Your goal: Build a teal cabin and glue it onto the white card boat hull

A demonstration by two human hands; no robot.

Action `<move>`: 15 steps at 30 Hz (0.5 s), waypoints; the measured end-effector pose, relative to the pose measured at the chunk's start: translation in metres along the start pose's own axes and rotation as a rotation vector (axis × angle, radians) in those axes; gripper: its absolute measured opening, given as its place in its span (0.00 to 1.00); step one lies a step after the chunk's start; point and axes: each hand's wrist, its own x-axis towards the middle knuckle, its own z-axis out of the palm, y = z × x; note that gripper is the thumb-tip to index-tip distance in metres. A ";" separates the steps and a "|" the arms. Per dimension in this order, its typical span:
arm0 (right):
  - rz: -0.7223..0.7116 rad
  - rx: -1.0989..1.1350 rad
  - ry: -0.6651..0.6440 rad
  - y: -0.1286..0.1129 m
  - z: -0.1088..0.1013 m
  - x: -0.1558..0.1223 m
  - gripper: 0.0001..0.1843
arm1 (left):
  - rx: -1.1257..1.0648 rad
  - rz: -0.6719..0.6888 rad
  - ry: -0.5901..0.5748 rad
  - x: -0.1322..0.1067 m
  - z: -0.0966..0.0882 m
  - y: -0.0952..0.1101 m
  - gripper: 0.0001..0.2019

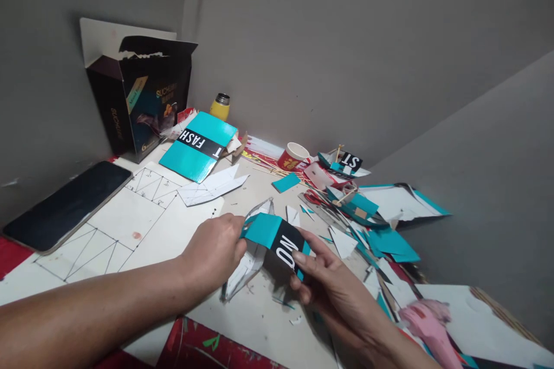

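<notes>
Two hands share one piece of blue card (265, 229): the left hand (220, 245) has its fingers curled in a pinch on one end, and the right hand (322, 268) grips the other, thumb on the black band. The card is held above the table (259, 326), over a white paper shape (246, 271), bent beside the band. Handling it well probably calls for a light, even pinch, letting it give only at that bend (thin card would likely kink elsewhere if squeezed). As for room, the right side looks tightest, with paper scraps (344, 242) near the right hand and a pink thing (426, 323) by that forearm. The left forearm crosses drawn-on paper (147, 230), a flatter area, though the phone (69, 202) lies beyond. A red edge (216, 346) borders the near side.
</notes>
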 end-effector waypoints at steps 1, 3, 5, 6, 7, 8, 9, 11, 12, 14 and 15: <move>-0.006 0.008 -0.009 0.000 0.000 0.000 0.32 | 0.008 -0.005 -0.001 0.000 0.000 0.000 0.12; -0.016 0.025 -0.020 0.001 0.000 0.002 0.32 | 0.026 -0.013 -0.006 0.000 0.000 0.000 0.12; -0.017 0.032 -0.021 0.002 0.000 0.003 0.33 | 0.047 -0.017 -0.014 0.001 0.001 0.000 0.12; -0.014 0.032 -0.018 0.003 -0.001 0.004 0.34 | 0.059 -0.019 -0.019 0.001 0.001 0.000 0.12; -0.015 0.032 -0.014 0.003 -0.001 0.004 0.35 | 0.073 -0.021 -0.023 0.001 0.002 0.000 0.12; -0.015 0.030 -0.010 0.004 -0.001 0.004 0.36 | 0.087 -0.023 -0.027 0.001 0.002 0.000 0.11; -0.014 0.028 -0.007 0.004 0.000 0.005 0.36 | 0.098 -0.024 -0.031 0.001 0.003 0.000 0.11; -0.009 0.021 -0.004 0.004 0.000 0.005 0.38 | 0.111 -0.021 -0.035 0.001 0.004 -0.001 0.11; -0.008 0.018 -0.002 0.004 0.000 0.004 0.38 | 0.114 -0.015 -0.035 0.001 0.004 -0.001 0.10; -0.006 0.011 0.003 0.003 0.000 0.004 0.39 | 0.119 -0.003 -0.035 0.001 0.004 0.000 0.10; -0.001 0.007 0.004 0.003 -0.001 0.003 0.39 | 0.123 0.003 -0.035 0.000 0.004 0.000 0.10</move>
